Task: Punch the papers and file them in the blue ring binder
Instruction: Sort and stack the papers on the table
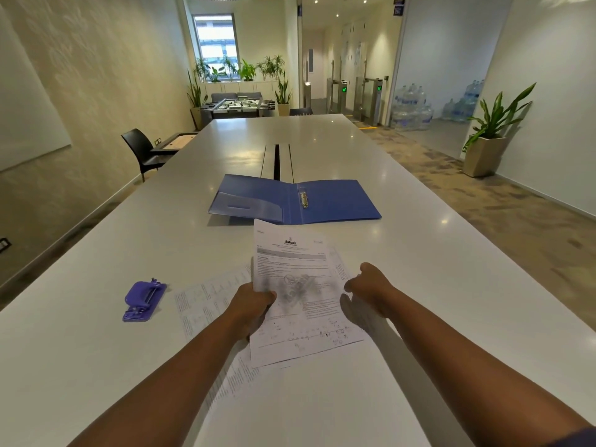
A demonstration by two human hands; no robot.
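Note:
The blue ring binder [335, 201] lies open on the white table [419, 253], its metal rings [303, 199] at the spine. Just in front of it, my left hand [253, 301] grips the left edge of a printed sheet [296, 269], lifted above the table. Under it lie more printed sheets [206, 301], spread flat. My right hand [367, 283] hovers with curled fingers at the sheet's right edge; whether it pinches the paper is unclear. A purple hole punch [143, 300] sits to the left of the papers.
The long table runs away from me, with a cable slot [276, 161] beyond the binder. A black chair [142, 151] stands at the left side, a potted plant [487, 146] on the floor at right.

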